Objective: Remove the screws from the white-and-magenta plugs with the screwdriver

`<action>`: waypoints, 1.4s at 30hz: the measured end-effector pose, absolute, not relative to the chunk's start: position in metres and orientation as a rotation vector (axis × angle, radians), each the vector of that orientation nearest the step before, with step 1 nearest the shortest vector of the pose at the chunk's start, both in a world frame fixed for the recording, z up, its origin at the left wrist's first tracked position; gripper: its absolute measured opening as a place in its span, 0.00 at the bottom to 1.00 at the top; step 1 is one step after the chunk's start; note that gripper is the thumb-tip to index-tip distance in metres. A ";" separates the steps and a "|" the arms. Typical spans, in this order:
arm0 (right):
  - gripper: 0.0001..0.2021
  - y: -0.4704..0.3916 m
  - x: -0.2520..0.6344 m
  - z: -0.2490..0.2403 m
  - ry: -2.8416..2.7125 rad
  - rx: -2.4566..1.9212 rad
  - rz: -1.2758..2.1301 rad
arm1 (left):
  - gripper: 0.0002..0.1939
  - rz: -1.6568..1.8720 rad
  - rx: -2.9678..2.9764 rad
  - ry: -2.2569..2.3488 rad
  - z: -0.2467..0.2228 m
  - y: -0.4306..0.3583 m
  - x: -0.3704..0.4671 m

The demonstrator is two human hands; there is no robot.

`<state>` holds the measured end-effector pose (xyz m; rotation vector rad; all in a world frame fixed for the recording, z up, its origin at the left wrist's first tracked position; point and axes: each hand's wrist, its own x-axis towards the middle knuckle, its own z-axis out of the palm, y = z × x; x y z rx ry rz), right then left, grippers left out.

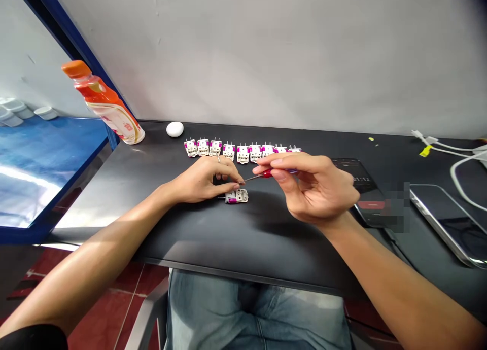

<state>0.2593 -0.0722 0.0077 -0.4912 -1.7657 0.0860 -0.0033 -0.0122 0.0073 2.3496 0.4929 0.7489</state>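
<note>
My right hand (317, 187) is closed round a small screwdriver (268, 173) with a red and blue handle, its thin shaft pointing left. The screwdriver's tip meets the thumb and forefinger of my left hand (207, 179), which are pinched together; whatever lies between them is too small to make out. Just under those fingertips, a white and purple plug insert (237, 197) lies on the dark table, its pins to the left. Beyond my hands stands a row of several similar plug inserts (215, 147) with metal pins pointing up, its right end partly behind my right hand.
A white egg-shaped object (175, 129) and an orange-capped bottle (110, 106) stand at the back left of the table (213, 238). On the right lie a lit phone (361, 185), a second phone-like device (452, 220) and white cables (456, 175). A wall (266, 50) rises behind.
</note>
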 end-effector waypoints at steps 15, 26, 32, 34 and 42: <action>0.28 -0.077 0.262 0.013 -1.838 -0.497 0.302 | 0.08 0.723 2.294 0.477 0.007 -0.013 0.000; 0.37 -0.078 0.261 0.010 -1.765 -0.548 0.024 | 0.12 0.665 2.152 0.471 0.008 -0.021 0.006; 0.39 -0.081 0.263 0.013 -1.835 -0.549 0.037 | 0.19 0.598 2.113 0.468 0.009 -0.028 0.010; 0.38 -0.081 0.262 0.013 -1.839 -0.529 0.042 | 0.20 0.575 2.087 0.465 0.010 -0.030 0.010; 0.41 -0.080 0.256 0.012 -1.837 -0.573 0.019 | 0.14 0.543 2.106 0.442 0.007 -0.035 0.013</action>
